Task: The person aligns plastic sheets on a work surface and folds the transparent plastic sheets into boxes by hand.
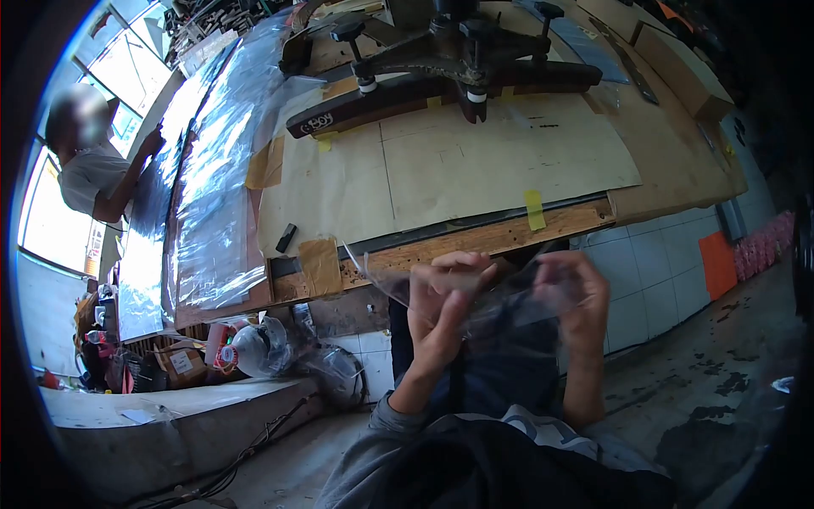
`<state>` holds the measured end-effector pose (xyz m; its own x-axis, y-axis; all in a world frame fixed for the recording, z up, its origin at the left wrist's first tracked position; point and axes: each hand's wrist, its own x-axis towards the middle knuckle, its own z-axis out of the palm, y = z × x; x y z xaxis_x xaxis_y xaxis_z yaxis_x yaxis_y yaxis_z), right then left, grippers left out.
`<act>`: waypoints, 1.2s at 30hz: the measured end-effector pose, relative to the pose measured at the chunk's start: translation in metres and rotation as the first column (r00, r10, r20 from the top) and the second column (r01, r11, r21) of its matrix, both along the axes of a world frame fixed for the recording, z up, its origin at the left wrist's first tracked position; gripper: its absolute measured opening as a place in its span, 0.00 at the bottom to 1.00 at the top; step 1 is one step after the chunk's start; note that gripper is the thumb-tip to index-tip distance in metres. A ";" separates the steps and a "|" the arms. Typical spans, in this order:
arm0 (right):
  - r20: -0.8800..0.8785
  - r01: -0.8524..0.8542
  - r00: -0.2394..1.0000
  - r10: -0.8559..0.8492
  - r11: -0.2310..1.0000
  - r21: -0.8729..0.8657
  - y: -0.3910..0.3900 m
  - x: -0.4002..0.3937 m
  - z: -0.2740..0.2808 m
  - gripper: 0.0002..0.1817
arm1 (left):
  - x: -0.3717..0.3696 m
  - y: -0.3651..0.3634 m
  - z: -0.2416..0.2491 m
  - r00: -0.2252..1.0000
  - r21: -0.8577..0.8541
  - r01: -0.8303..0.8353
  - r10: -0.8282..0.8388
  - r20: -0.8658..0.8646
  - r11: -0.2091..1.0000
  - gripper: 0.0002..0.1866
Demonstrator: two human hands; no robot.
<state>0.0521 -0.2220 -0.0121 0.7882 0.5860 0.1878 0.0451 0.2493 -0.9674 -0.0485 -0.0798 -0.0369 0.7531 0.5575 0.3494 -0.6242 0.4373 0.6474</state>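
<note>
A thin piece of clear plastic film [498, 316] stretches between my two hands, in front of the table's near edge. My left hand [439, 307] has its fingers curled and the thumb pressed in on the film, and a pointed corner sticks out to its left. Level with it, my right hand [578, 295] pinches the film's other side, partly veiled by the see-through layer. Behind the film lies the wooden edge [475, 237] of the table, under a large cream paper sheet [475, 170].
A dark metal press frame [458, 64] with a long curved bar [398, 106] stands over the paper. A small black block [287, 237] rests near the paper's left corner. Shiny plastic sheeting [220, 187] covers the left side, where another person [93, 161] stands. Below sits a large plastic bottle [251, 349].
</note>
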 end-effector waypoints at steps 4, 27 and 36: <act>0.127 0.210 0.961 -0.247 0.945 0.252 0.002 -0.002 0.007 0.15 | 0.001 0.001 -0.001 0.963 0.097 0.043 -0.015 -0.270 0.994 0.08; -0.078 -0.247 0.965 0.252 0.967 0.064 -0.051 0.058 -0.062 0.24 | 0.092 -0.010 0.044 0.998 0.664 0.050 -0.052 -0.017 0.746 0.26; -0.001 -0.046 0.996 0.084 0.552 0.832 -0.127 0.088 -0.014 0.15 | -0.037 0.010 -0.131 0.097 -0.306 0.873 -0.750 -0.654 0.380 0.34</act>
<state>0.1404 -0.3493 -0.0264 0.7720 0.2345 0.5908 -0.0350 0.9438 -0.3288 -0.0859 -0.0700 -0.1678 0.7268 -0.5426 -0.4213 0.6307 0.2841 0.7222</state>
